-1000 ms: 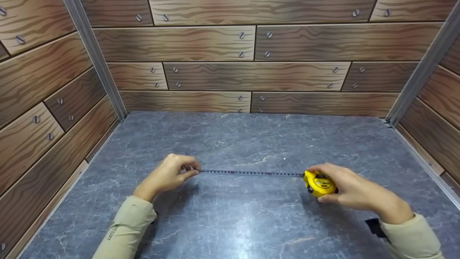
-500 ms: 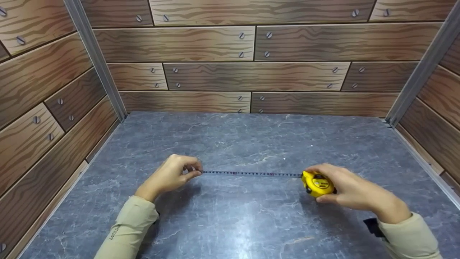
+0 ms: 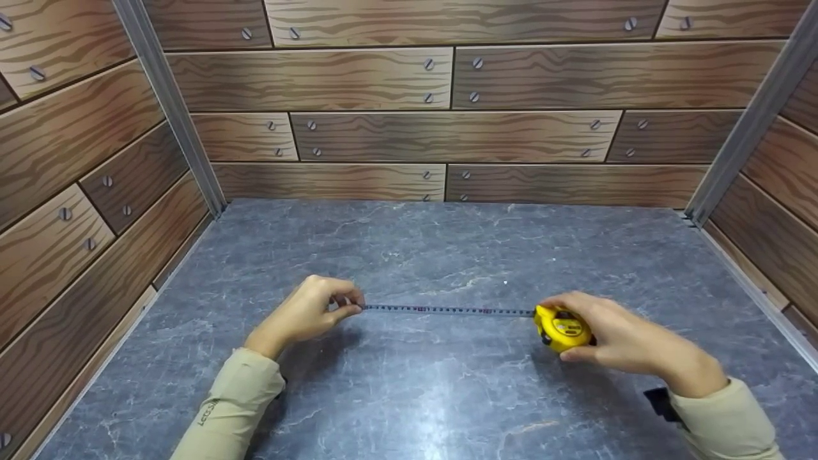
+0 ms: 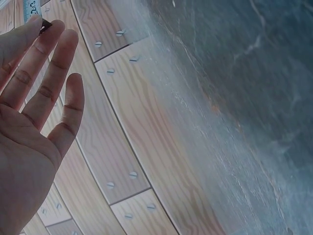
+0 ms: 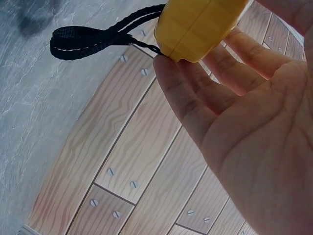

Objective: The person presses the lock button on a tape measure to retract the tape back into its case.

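A yellow tape measure point(image 3: 563, 329) is held in my right hand point(image 3: 623, 332), thumb on the near side and fingers over the far side. From its mouth the numbered blade point(image 3: 447, 310) runs left, stretched almost straight above the table. My left hand point(image 3: 307, 313) pinches the blade's free end between thumb and fingertips. In the left wrist view the blade end point(image 4: 32, 9) shows at the thumb tip, with a dark end piece beside it; the other fingers are extended. The right wrist view shows the yellow case point(image 5: 200, 29) against the fingers, with a black wrist strap point(image 5: 83, 43) hanging from it.
A grey-blue marbled tabletop point(image 3: 409, 249) lies under both hands. Wood-patterned panels point(image 3: 370, 134) wall it in at the back and both sides. Metal corner posts point(image 3: 172, 108) stand at the back left and back right.
Both hands have moved slightly toward each other, and the stretch of blade between them is a little shorter. Both grips look the same.
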### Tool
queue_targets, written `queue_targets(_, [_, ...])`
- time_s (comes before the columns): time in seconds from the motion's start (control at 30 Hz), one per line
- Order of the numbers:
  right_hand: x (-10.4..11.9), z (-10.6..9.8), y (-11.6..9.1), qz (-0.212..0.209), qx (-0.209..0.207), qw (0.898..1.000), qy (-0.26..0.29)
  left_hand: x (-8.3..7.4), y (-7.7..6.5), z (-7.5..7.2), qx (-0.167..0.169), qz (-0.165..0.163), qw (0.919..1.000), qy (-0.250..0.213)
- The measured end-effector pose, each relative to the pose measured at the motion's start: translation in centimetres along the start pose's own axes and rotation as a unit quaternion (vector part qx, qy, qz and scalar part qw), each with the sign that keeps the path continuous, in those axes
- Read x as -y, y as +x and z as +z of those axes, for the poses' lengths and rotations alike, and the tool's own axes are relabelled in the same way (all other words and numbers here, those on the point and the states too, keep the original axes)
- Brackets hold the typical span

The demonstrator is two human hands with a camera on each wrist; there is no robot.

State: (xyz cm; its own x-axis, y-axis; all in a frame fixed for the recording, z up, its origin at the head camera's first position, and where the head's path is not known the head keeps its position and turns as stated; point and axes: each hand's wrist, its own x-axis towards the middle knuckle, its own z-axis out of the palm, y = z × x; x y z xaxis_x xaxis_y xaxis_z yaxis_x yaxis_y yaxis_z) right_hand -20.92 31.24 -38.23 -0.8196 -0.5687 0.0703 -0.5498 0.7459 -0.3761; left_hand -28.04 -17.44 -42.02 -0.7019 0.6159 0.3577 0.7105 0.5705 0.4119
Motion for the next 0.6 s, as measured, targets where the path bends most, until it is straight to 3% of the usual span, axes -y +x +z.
queue_targets(0.6, [0.32,0.23,0.05,-0.002,-0.002,1.0,-0.001,-0.31,0.12,0.29,0.013,-0.011,0.9997,-0.019])
